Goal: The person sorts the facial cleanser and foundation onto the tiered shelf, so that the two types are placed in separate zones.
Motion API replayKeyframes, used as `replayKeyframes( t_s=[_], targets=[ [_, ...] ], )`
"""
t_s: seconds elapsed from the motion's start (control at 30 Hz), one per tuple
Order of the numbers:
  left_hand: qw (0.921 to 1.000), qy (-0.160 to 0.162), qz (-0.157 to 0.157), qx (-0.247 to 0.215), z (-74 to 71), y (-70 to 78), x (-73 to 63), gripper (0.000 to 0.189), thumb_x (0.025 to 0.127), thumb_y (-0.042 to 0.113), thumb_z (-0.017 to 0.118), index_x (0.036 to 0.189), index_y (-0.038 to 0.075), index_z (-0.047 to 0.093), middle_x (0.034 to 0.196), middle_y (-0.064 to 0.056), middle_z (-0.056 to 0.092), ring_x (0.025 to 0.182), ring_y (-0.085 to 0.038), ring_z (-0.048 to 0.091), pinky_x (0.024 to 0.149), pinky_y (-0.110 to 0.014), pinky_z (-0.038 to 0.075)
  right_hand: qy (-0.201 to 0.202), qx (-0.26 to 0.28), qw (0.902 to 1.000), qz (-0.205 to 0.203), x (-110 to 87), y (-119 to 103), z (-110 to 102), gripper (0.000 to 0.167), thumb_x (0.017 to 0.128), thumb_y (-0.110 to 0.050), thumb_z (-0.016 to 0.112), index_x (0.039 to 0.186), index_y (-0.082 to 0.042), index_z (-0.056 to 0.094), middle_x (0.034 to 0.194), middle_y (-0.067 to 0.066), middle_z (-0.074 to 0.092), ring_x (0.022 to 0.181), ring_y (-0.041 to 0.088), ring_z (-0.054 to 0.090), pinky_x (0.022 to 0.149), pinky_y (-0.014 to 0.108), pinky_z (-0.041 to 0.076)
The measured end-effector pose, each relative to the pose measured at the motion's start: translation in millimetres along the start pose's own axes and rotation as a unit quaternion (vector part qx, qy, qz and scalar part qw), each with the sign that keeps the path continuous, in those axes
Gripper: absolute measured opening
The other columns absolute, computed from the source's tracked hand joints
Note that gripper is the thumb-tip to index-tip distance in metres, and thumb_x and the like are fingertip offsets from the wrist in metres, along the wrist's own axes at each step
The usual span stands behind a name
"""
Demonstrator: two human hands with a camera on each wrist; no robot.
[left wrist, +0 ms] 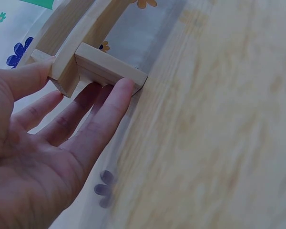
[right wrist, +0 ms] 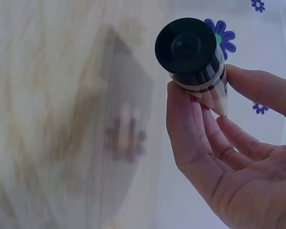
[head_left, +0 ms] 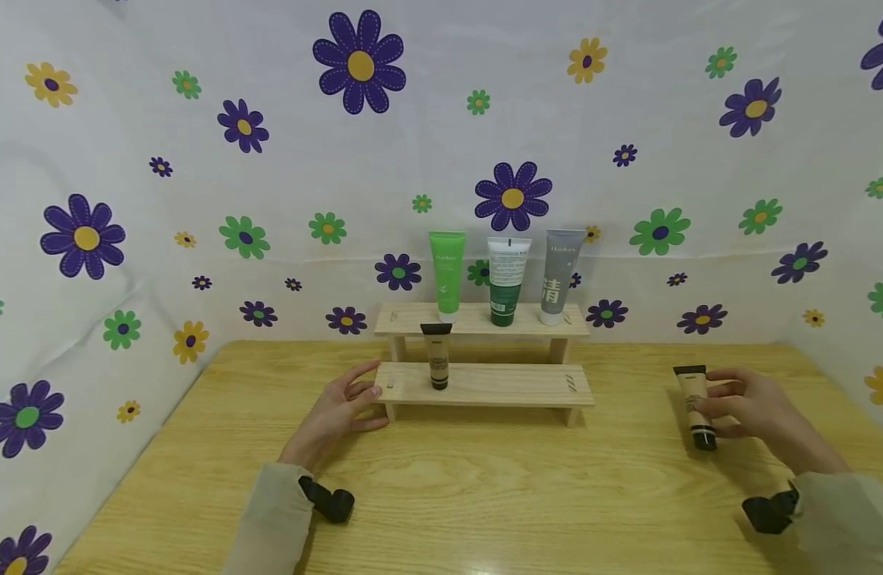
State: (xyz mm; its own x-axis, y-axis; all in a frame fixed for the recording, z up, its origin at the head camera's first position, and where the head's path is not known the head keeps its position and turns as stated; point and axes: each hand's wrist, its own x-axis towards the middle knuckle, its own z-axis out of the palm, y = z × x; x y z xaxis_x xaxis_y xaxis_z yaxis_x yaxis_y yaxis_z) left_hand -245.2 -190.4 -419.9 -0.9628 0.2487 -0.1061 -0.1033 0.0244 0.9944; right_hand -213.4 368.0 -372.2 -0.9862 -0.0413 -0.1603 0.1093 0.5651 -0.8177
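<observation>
My right hand (head_left: 754, 406) holds a beige cosmetic tube (head_left: 694, 403) with a black cap, at the table's right side. The tube tilts with its cap down; in the right wrist view the round cap (right wrist: 186, 45) faces the camera, thumb on one side and fingers on the other. My left hand (head_left: 344, 403) touches the left end of a two-tier wooden display stand (head_left: 506, 385). In the left wrist view its thumb meets the plank's end and its extended fingers lie along the stand's leg (left wrist: 109, 64). A similar beige tube (head_left: 437, 358) stands cap-down on the lower tier.
Along the upper tier stand a green tube (head_left: 448, 275), a white and dark-green tube (head_left: 508, 281) and a grey tube (head_left: 560, 277). Flower-print cloth (head_left: 283, 184) hangs behind and beside the wooden table (head_left: 485, 495).
</observation>
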Motion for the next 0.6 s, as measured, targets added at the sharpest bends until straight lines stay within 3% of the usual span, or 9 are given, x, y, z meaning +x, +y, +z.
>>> replayKeyframes(
  t_s=[0.27,0.6],
  targets=[
    [1.0,-0.001,-0.001,-0.006,-0.5,3.4,0.3,0.056,0.108,0.002,0.045,0.16,0.003,0.024,0.147,-0.033,0.039,0.13,-0.047,0.047,0.094,-0.049,0.057,-0.009,0.012,0.9998,-0.009,3.4,-15.4,8.2,0.066,0.102,-0.006,0.057,0.144,0.025,0.018,0.135,0.047,0.035,0.087,0.012,0.067,0.075,0.037,0.063],
    [1.0,-0.003,-0.002,-0.008,-0.6,1.6,-0.4,0.057,0.108,0.003,0.046,0.161,0.003,0.023,0.147,-0.033,0.039,0.13,-0.047,0.047,0.094,-0.049,0.057,0.015,0.044,0.9984,-0.031,6.6,-30.3,23.8,0.067,0.099,-0.003,0.062,0.145,0.021,0.019,0.132,0.04,0.04,0.084,0.008,0.065,0.074,0.035,0.063]
  ],
)
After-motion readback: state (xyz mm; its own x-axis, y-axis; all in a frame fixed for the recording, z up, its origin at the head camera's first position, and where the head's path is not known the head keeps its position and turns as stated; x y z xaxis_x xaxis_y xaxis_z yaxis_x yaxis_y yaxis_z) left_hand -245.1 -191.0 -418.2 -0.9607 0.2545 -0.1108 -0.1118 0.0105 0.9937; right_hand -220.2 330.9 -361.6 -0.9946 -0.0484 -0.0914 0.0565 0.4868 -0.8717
